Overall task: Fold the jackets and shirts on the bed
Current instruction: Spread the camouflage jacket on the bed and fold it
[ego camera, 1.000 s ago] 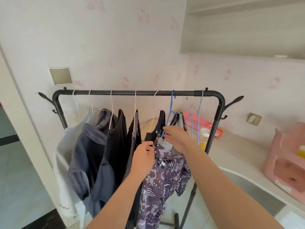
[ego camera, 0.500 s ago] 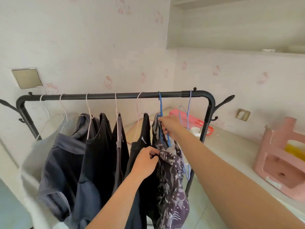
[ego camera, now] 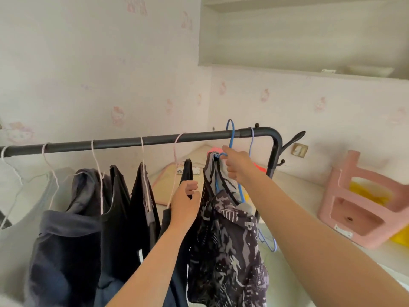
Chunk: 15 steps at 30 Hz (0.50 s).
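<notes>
The patterned shirt (ego camera: 232,247) hangs from a blue hanger (ego camera: 230,138) near the right end of the black rail (ego camera: 124,142), the hook lifted above the bar. The right hand (ego camera: 238,165) grasps the hanger's neck just below the rail, fingers closed round it and the collar. The left hand (ego camera: 186,202), lower, curls round the edge of the black top (ego camera: 188,171) on the rail's next hanger. Further left along the rail hang more dark tops, a navy jacket (ego camera: 66,235) and a pale grey garment (ego camera: 17,218). Right of the rail stands a pink stool (ego camera: 358,202).
</notes>
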Tool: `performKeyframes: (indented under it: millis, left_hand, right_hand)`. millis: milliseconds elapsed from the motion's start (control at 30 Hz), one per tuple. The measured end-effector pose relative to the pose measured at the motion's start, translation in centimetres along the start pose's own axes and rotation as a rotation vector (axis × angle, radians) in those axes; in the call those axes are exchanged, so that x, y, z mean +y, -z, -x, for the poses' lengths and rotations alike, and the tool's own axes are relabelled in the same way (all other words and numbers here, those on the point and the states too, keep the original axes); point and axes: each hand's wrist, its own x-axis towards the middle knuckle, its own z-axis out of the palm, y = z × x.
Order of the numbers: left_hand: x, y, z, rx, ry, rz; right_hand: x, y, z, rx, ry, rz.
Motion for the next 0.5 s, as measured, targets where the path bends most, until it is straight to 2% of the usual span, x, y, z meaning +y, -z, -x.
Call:
performKeyframes:
  millis: [133,267,500]
  left_hand:
    - [-0.1,-0.7,-1.2,-0.092,-0.013,-0.041]
    - [-0.1,-1.3,-1.4,-0.174,-0.036,-0.088]
    - [0.1,-2.0,-1.5,-0.214,-0.083,-0.046]
  right_hand:
    - [0.3,1.6,2.2,0.011,-0.001,0.083]
    - [0.6,2.3,3.6,0.090,0.073,0.162]
    - [-2.1,2.7,6.8,0.196,0.212,0.246]
